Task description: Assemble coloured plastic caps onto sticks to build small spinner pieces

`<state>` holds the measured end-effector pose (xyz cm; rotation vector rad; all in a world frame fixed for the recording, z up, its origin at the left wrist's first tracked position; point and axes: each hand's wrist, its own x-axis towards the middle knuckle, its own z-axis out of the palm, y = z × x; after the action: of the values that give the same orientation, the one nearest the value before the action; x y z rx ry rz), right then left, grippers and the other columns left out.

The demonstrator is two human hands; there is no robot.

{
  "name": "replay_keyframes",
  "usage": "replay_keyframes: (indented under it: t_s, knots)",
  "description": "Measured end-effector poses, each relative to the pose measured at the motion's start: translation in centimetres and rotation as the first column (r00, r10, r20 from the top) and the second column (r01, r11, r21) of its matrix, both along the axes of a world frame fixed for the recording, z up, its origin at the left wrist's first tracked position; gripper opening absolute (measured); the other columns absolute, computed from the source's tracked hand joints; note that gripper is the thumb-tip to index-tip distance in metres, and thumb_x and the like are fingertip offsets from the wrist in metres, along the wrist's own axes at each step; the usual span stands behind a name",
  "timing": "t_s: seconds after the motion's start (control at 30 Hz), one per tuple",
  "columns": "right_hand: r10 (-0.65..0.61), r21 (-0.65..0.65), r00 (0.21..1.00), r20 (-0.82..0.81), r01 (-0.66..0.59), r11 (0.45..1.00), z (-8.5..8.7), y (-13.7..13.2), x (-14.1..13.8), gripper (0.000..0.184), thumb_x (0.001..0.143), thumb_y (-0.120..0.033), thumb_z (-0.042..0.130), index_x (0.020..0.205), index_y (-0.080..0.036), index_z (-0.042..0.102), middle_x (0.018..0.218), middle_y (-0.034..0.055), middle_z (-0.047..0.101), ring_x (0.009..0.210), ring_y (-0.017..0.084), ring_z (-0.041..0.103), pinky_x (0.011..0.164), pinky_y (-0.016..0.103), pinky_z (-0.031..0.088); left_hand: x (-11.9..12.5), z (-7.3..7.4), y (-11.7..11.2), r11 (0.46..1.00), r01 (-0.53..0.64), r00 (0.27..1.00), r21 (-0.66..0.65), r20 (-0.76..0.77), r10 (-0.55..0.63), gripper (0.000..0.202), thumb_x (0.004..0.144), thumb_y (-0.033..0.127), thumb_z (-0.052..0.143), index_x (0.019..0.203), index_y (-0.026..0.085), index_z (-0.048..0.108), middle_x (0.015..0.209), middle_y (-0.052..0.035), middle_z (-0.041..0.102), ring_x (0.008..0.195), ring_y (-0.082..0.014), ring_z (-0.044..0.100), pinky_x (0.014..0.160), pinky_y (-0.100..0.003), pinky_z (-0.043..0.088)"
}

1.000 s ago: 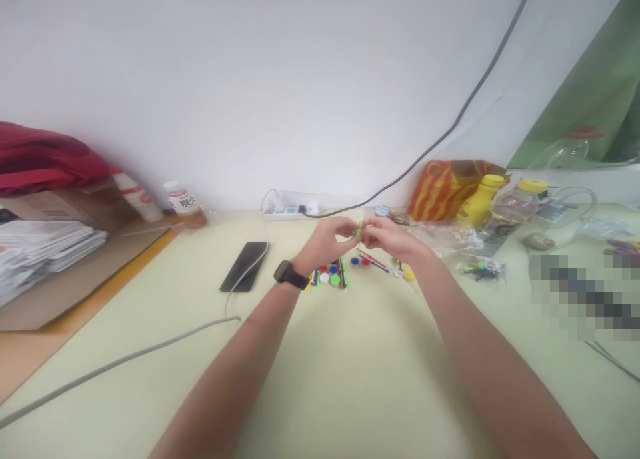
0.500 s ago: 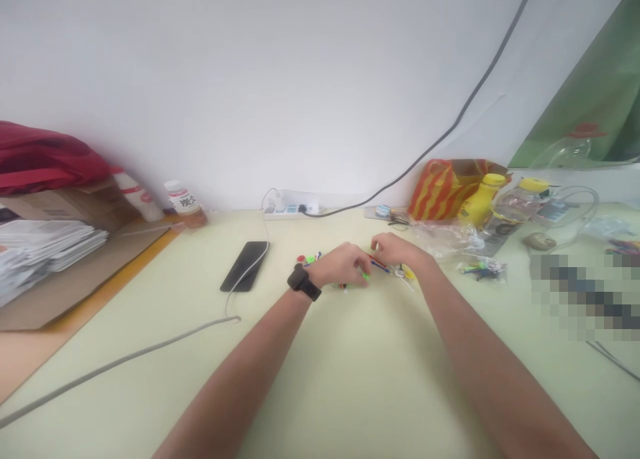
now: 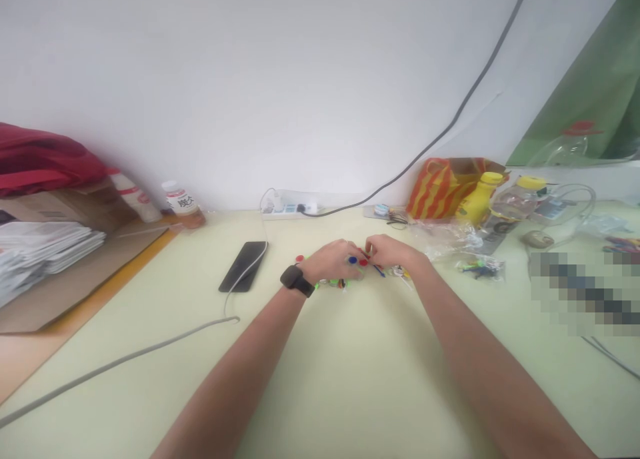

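Note:
Small plastic pieces with a blue disc [image 3: 353, 260] and a red disc [image 3: 363, 262] show at the fingers of my left hand [image 3: 330, 262], which is closed on them; how they join is too small to see. My right hand [image 3: 389, 251] meets it from the right, thumb and fingertips pinched by the same pieces; what lies between them is hidden. Below the right hand rests a blue stick [image 3: 380, 271], with white and yellow pieces [image 3: 401, 272] beside it. Several green and orange bits [image 3: 335, 284] lie under the left hand, and another red piece [image 3: 300, 258] behind its wrist.
A black phone [image 3: 243, 267] with a white cable lies left. Along the wall stand a drink bottle [image 3: 183, 204], a power strip [image 3: 287, 209], a striped bag [image 3: 433, 189] and a yellow bottle [image 3: 479, 198]. A clear packet [image 3: 480, 268] of coloured pieces lies right.
My left hand has turned, and the blue and red discs now show at its fingers where a green bit showed before. My right fingertips have closed in toward the left hand.

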<state>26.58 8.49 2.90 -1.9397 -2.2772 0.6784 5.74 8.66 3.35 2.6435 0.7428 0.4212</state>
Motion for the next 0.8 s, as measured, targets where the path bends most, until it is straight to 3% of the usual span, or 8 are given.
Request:
replay_keyframes:
  t_s: [0.17,0.3,0.43,0.57,0.8]
  knots:
    - [-0.031,0.036,0.997,0.065,0.029,0.999,0.9,0.0,0.1,0.027,0.074,-0.021,0.077,0.1,-0.017,0.069,0.109,0.012,0.074,0.088,0.021,0.07,0.065,0.025,0.046,-0.5,-0.6,0.5,0.999,0.034,0.999,-0.036,0.009,-0.034,0.034,0.08,0.024,0.069,0.112,0.027,0.078,0.108,-0.0027,0.075,0.087,-0.0215,0.071,0.078,-0.03,0.051]
    - [-0.045,0.03,0.992,0.117,0.042,0.999,3.1,-0.8,1.5,0.015,0.077,-0.025,0.075,0.09,-0.019,0.07,0.103,0.0089,0.075,0.088,0.021,0.069,0.065,0.026,0.045,-0.4,-0.8,0.5,0.999,0.04,0.999,-0.007,0.004,-0.04,0.04,0.079,0.019,0.066,0.116,0.026,0.076,0.111,-0.0044,0.074,0.099,-0.0242,0.069,0.086,-0.031,0.052]
    - [-0.06,-0.039,0.979,0.194,0.069,0.997,4.5,-1.5,3.0,0.019,0.065,-0.028,0.084,0.078,-0.02,0.072,0.087,0.0061,0.074,0.081,0.023,0.069,0.063,0.028,0.044,-0.1,-0.9,0.3,0.999,0.048,0.999,0.005,-0.024,-0.048,0.042,0.078,0.015,0.064,0.116,0.025,0.076,0.116,-0.0069,0.072,0.105,-0.0256,0.068,0.09,-0.032,0.052]
    - [-0.018,-0.183,0.965,0.261,0.068,0.981,4.5,-1.6,3.4,0.029,0.055,-0.028,0.09,0.078,-0.021,0.075,0.088,0.0042,0.075,0.083,0.024,0.07,0.063,0.028,0.045,-0.2,-0.9,0.2,1.0,0.031,0.999,-0.006,-0.042,-0.031,0.043,0.078,0.015,0.063,0.118,0.025,0.075,0.118,-0.0077,0.071,0.109,-0.027,0.066,0.091,-0.033,0.053]
    - [0.002,-0.16,0.974,0.226,0.035,0.986,5.4,-2.0,3.4,0.014,0.067,-0.021,0.077,0.081,-0.021,0.077,0.088,0.0036,0.077,0.084,0.022,0.07,0.062,0.026,0.044,-0.4,-0.5,0.4,1.0,0.03,1.0,-0.001,-0.004,-0.03,0.044,0.083,0.016,0.061,0.125,0.026,0.071,0.117,-0.0072,0.07,0.109,-0.0257,0.065,0.094,-0.034,0.052]
